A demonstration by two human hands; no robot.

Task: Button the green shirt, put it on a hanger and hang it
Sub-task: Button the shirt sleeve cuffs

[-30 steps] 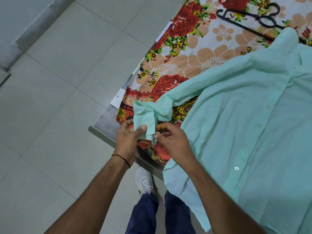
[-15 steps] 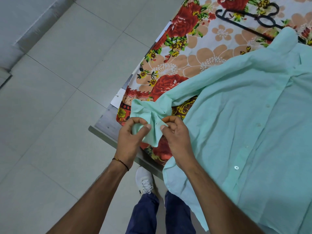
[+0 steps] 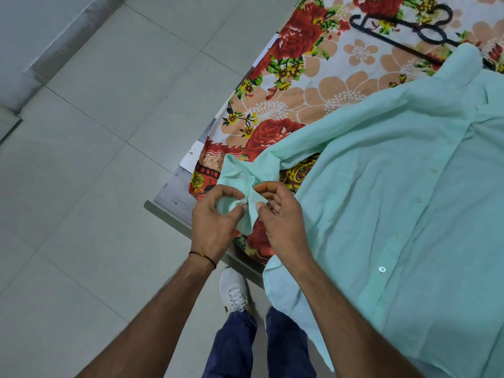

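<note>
I logged the pale green cotton shirt (image 3: 395, 200) flat on the floral bedsheet (image 3: 327, 85) at my right, its sleeve cuff (image 3: 237, 170) between my hands: left hand (image 3: 215, 214) pinching the small pale button (image 3: 242, 201), right hand (image 3: 281, 216) pinching the facing flap (image 3: 259, 198) beside it.

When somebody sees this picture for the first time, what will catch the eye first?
First, the large pale green shirt spread over the bright floral sheet on the right. At the centre, the left hand and right hand both pinch its sleeve cuff beside a white button. A black hanger lies at the top right.
</note>
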